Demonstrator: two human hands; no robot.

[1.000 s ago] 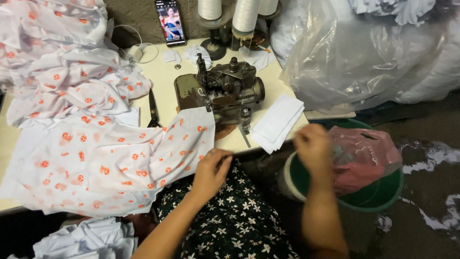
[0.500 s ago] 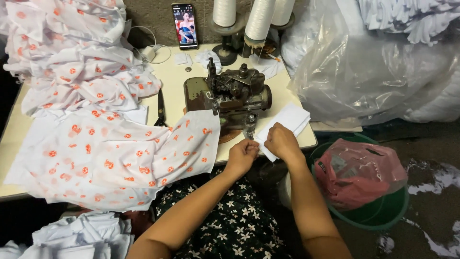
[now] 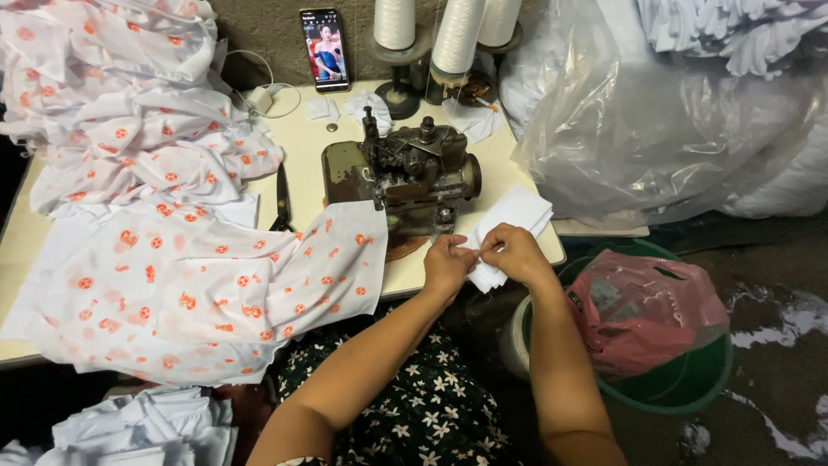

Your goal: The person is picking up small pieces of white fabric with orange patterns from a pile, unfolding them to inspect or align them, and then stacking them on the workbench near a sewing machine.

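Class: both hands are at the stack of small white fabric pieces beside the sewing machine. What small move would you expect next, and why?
Probably peeling one piece off the stack of white pieces. The left hand and right hand meet at the stack's near edge, fingertips pinched together as if separating a layer, right beside the sewing machine.

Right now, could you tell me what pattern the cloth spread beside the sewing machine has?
White cloth with orange-red round motifs, clear in the head view.
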